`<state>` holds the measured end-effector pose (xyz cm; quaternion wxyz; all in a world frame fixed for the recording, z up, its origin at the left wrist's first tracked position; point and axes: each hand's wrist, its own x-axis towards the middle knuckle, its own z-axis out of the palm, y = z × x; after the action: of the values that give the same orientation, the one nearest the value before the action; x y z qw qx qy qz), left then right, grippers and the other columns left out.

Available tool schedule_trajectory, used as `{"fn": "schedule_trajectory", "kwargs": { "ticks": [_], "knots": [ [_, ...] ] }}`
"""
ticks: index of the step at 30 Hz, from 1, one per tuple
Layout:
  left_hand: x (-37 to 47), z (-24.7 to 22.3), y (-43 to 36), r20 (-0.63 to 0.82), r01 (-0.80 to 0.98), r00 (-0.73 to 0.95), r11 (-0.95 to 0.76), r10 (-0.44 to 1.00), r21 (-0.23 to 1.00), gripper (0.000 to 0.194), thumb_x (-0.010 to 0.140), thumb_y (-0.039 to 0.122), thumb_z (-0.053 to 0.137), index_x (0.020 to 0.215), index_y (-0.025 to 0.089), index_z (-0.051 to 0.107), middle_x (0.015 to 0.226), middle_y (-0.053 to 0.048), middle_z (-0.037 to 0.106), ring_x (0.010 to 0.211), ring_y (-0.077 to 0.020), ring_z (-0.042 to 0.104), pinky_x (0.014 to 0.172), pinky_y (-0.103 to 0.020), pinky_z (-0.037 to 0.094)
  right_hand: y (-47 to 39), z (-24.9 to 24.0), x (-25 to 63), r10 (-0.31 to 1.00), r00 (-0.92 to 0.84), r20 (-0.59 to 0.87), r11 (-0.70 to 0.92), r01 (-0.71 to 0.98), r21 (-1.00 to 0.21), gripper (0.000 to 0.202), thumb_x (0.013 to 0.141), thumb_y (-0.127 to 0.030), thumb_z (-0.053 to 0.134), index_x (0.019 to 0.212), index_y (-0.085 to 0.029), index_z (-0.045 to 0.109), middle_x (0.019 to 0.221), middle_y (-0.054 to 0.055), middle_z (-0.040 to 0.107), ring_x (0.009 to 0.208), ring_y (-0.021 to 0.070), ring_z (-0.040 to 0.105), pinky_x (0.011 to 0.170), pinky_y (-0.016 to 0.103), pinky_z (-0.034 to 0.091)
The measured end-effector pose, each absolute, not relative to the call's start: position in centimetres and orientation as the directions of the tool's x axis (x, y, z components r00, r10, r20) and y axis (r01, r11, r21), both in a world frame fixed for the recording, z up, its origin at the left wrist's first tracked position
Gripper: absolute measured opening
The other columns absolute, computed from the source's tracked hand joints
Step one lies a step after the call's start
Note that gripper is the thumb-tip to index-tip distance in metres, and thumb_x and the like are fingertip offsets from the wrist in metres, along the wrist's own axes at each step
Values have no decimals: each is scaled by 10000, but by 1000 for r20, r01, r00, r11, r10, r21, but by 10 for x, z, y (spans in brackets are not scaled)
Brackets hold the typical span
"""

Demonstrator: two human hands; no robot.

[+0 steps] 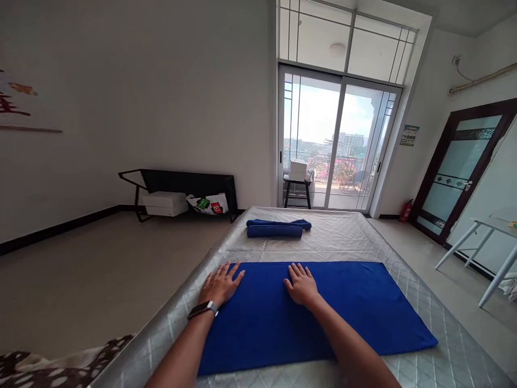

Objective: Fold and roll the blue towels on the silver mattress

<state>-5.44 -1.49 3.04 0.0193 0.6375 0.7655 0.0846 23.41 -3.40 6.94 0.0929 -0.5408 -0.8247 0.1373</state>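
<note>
A blue cloth (pixel 258 334) lies spread flat across a silvery quilted bed cover. My left hand (pixel 220 284) rests palm down at the cloth's far left corner, fingers spread, with a watch on the wrist. Palm down as well, my right hand (pixel 302 284) lies on the cloth near the middle of its far edge, its fingers extended. Neither hand grips anything. Beyond the cloth are a rolled blue cloth (pixel 274 231) and another blue roll or fold (pixel 306 223) just behind it.
The quilted cover (pixel 335 237) reaches toward a sliding glass door. Against the wall at left stands a black bench frame (pixel 189 180) with a white box (pixel 163 203) and a bag (pixel 208 205). A white-legged table (pixel 490 225) is at right. Patterned fabric (pixel 52 372) shows at lower left.
</note>
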Motion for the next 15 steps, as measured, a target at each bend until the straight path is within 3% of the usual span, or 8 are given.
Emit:
{"fn": "schedule_trajectory", "kwargs": {
  "ticks": [4,11,15],
  "knots": [
    [-57,30,-15,89,974,-171,154,981,164,665,944,582,282,1531,274,334,1604,-102,340,1468,-322,307,1183,-553,203,-20,70,302,964,-259,-57,237,937,-259,643,1006,-472,193,1567,-164,250,1621,54,251,1517,179,135,1223,396,87],
    [-56,30,-16,44,977,-196,191,980,99,655,957,544,263,1548,263,274,1630,-86,280,1489,-287,266,1199,-509,189,-11,68,477,978,195,-75,-201,976,-85,644,1005,-408,181,1572,-103,198,1638,81,210,1515,187,152,1221,381,109],
    [-57,28,-15,59,977,-196,190,979,95,650,957,537,271,1547,264,277,1627,-87,288,1486,-290,271,1194,-505,199,-15,65,515,962,269,-47,-272,959,-73,638,1002,-379,174,1572,-92,200,1633,86,239,1507,192,186,1218,364,146]
  ]
}}
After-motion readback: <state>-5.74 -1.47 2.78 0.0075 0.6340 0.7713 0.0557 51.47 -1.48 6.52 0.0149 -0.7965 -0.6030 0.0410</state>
